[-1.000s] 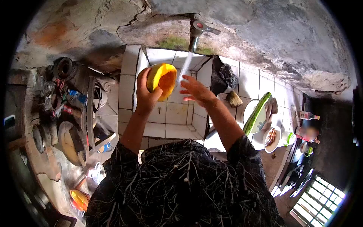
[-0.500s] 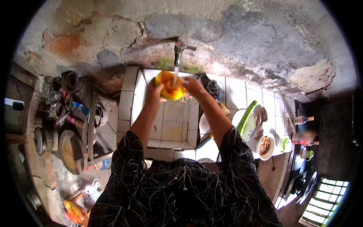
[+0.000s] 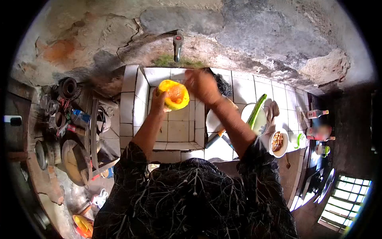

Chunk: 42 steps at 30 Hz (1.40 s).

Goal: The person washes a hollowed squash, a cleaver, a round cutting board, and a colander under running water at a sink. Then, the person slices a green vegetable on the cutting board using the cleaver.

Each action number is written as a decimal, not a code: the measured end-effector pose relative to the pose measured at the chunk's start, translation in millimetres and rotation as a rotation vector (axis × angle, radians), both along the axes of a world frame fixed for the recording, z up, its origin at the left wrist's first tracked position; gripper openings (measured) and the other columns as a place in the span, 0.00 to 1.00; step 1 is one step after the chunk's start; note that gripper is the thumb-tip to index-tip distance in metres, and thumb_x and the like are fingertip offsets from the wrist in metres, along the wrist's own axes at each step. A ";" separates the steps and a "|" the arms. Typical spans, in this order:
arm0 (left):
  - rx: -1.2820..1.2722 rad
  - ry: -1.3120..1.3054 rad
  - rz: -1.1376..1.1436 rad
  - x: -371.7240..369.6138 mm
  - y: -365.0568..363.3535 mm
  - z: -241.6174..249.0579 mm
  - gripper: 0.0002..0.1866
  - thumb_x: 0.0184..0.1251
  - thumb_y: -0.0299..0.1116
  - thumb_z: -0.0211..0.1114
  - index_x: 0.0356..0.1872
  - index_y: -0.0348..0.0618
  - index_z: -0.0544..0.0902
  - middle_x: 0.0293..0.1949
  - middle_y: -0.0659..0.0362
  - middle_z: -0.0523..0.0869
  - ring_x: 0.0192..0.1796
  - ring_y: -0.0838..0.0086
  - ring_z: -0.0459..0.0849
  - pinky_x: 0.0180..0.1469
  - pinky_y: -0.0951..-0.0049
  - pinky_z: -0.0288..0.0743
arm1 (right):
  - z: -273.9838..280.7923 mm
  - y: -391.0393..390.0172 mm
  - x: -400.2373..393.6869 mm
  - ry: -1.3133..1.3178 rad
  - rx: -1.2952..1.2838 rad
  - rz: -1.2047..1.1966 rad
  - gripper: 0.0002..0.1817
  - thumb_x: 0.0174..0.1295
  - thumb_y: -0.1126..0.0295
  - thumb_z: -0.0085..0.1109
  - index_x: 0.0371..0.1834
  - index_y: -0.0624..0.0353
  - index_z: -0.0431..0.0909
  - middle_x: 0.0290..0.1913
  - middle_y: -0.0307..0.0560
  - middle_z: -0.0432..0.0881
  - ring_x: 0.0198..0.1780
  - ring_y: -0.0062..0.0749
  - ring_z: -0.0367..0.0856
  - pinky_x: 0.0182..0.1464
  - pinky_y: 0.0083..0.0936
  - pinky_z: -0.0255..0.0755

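Observation:
My left hand (image 3: 158, 102) grips a halved papaya (image 3: 174, 95), yellow-green outside with an orange hollow facing up, held over the white-tiled sink (image 3: 135, 99). My right hand (image 3: 202, 85) hovers just right of the fruit, fingers loosely apart and blurred, holding nothing. The metal tap (image 3: 177, 44) juts from the cracked wall above the sink; no water stream shows under it.
On the tiled counter to the right are a white plate (image 3: 250, 119) with a long green vegetable (image 3: 256, 110), a bowl of food (image 3: 277, 142), a knife (image 3: 217, 138), a dark scrubber (image 3: 223, 84) and bottles (image 3: 316, 114). Pots and clutter (image 3: 63, 143) fill the left side.
The papaya half came out from under the tap's stream and was lowered slightly. My right hand left the fruit's hollow and lifted to its right. The water stream is gone.

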State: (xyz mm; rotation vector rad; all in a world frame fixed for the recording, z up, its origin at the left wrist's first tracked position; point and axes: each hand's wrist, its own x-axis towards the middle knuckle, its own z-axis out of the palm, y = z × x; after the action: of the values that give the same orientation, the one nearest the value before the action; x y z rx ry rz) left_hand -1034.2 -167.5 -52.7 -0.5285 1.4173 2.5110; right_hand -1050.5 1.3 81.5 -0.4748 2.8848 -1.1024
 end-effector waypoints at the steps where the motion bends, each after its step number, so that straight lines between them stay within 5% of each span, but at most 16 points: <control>1: 0.003 -0.005 0.023 2.1 -3.8 -0.3 0.29 0.54 0.30 0.59 0.59 0.45 0.61 0.53 0.54 0.70 0.51 0.62 0.76 0.45 0.58 0.78 | -41.5 -3.0 20.7 -0.034 0.091 0.049 0.26 0.53 0.60 0.60 0.56 0.53 0.69 0.44 0.55 0.79 0.45 0.44 0.79 0.46 0.33 0.74; 3: -0.226 -0.163 0.028 14.9 -6.8 28.9 0.33 0.52 0.30 0.61 0.61 0.44 0.59 0.52 0.52 0.70 0.51 0.63 0.75 0.43 0.59 0.78 | -60.5 -27.4 62.7 -0.125 0.160 0.146 0.29 0.52 0.56 0.61 0.56 0.53 0.68 0.49 0.54 0.76 0.49 0.43 0.76 0.51 0.36 0.69; 5: -0.246 -0.076 0.012 11.8 -23.7 -30.1 0.34 0.51 0.31 0.61 0.62 0.46 0.58 0.53 0.52 0.70 0.51 0.62 0.74 0.42 0.58 0.76 | -104.3 -51.2 76.8 -0.128 0.089 0.050 0.30 0.50 0.52 0.61 0.56 0.53 0.68 0.53 0.53 0.74 0.55 0.42 0.72 0.55 0.38 0.63; 6: -0.266 -0.164 0.061 28.1 -12.2 9.4 0.35 0.50 0.32 0.63 0.62 0.48 0.59 0.53 0.52 0.70 0.50 0.61 0.73 0.42 0.55 0.74 | -102.6 -59.6 76.9 -0.190 0.035 0.039 0.31 0.50 0.51 0.60 0.56 0.53 0.68 0.54 0.52 0.73 0.57 0.41 0.70 0.56 0.38 0.61; 7: -0.243 -0.086 0.041 31.4 -21.2 -19.8 0.35 0.49 0.35 0.64 0.61 0.49 0.59 0.52 0.52 0.70 0.50 0.59 0.73 0.43 0.54 0.73 | -101.0 -64.5 76.9 -0.252 -0.015 0.016 0.32 0.50 0.50 0.60 0.56 0.54 0.67 0.55 0.52 0.72 0.59 0.41 0.68 0.56 0.38 0.59; 9: -0.404 -0.353 -0.146 44.2 -24.0 40.2 0.33 0.52 0.49 0.60 0.59 0.51 0.61 0.52 0.53 0.69 0.49 0.60 0.72 0.40 0.55 0.72 | -120.9 -63.1 79.8 -0.234 -0.152 -0.022 0.32 0.53 0.49 0.59 0.56 0.59 0.68 0.49 0.52 0.77 0.51 0.42 0.75 0.52 0.37 0.65; 10: -0.398 -0.285 -0.164 55.9 -18.3 76.4 0.32 0.53 0.55 0.56 0.58 0.52 0.63 0.54 0.54 0.67 0.51 0.60 0.71 0.40 0.57 0.72 | -121.3 -56.4 76.7 -0.437 -0.418 -0.070 0.30 0.55 0.50 0.58 0.55 0.60 0.68 0.48 0.51 0.78 0.49 0.41 0.76 0.51 0.36 0.67; 11: -0.290 -0.254 -0.069 59.8 -40.8 46.8 0.34 0.55 0.56 0.55 0.61 0.52 0.62 0.58 0.52 0.65 0.55 0.59 0.69 0.40 0.56 0.73 | -121.7 -50.1 74.0 -0.632 -0.692 -0.112 0.29 0.57 0.51 0.58 0.54 0.61 0.69 0.46 0.50 0.79 0.48 0.39 0.77 0.51 0.34 0.69; 13: -0.244 -0.250 0.021 66.6 -56.0 75.4 0.36 0.59 0.54 0.52 0.66 0.51 0.56 0.65 0.50 0.58 0.60 0.57 0.66 0.48 0.53 0.70 | -141.5 -38.3 66.7 -0.978 -1.478 -0.359 0.25 0.60 0.55 0.56 0.54 0.62 0.69 0.47 0.48 0.78 0.49 0.36 0.76 0.52 0.32 0.70; 15: -0.240 -0.130 0.042 82.3 -90.6 65.9 0.32 0.59 0.51 0.55 0.63 0.51 0.61 0.61 0.52 0.62 0.58 0.61 0.67 0.50 0.56 0.67 | -143.4 -24.7 74.0 -0.953 -1.874 -0.261 0.24 0.62 0.56 0.53 0.56 0.59 0.67 0.54 0.46 0.73 0.55 0.36 0.72 0.60 0.36 0.64; 21: -0.010 -0.315 0.127 126.6 -151.5 12.1 0.12 0.58 0.41 0.58 0.42 0.56 0.75 0.40 0.64 0.78 0.43 0.68 0.75 0.43 0.60 0.67 | -92.4 0.6 90.3 -0.920 -1.893 -0.225 0.30 0.58 0.51 0.56 0.58 0.58 0.66 0.55 0.47 0.73 0.58 0.37 0.71 0.63 0.39 0.61; 37: -0.143 -0.320 0.220 136.5 -101.3 35.5 0.23 0.56 0.45 0.61 0.51 0.50 0.70 0.46 0.60 0.72 0.47 0.66 0.72 0.44 0.60 0.65 | -78.7 6.7 101.2 -0.907 -1.884 -0.156 0.27 0.60 0.54 0.56 0.54 0.64 0.68 0.51 0.49 0.76 0.52 0.35 0.75 0.58 0.33 0.66; 41: -0.188 -0.295 0.155 148.2 -97.7 19.0 0.23 0.56 0.46 0.60 0.52 0.51 0.69 0.47 0.60 0.71 0.48 0.66 0.71 0.42 0.59 0.66 | -102.1 1.4 114.9 -0.601 -0.798 -0.190 0.28 0.58 0.49 0.57 0.46 0.67 0.73 0.38 0.51 0.80 0.40 0.31 0.77 0.45 0.28 0.71; 42: -0.174 -0.323 0.129 148.9 -91.9 18.3 0.22 0.57 0.46 0.59 0.51 0.52 0.69 0.47 0.60 0.70 0.48 0.66 0.71 0.42 0.59 0.67 | -97.5 0.2 121.6 -0.542 -0.703 -0.193 0.27 0.57 0.49 0.57 0.44 0.66 0.74 0.35 0.55 0.80 0.38 0.37 0.79 0.43 0.31 0.71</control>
State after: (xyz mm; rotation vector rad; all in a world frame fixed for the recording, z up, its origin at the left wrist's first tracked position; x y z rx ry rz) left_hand -885.3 -259.3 -34.5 -1.0362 1.5200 2.2698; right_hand -928.9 1.5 -16.0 0.1104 2.0566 -1.9118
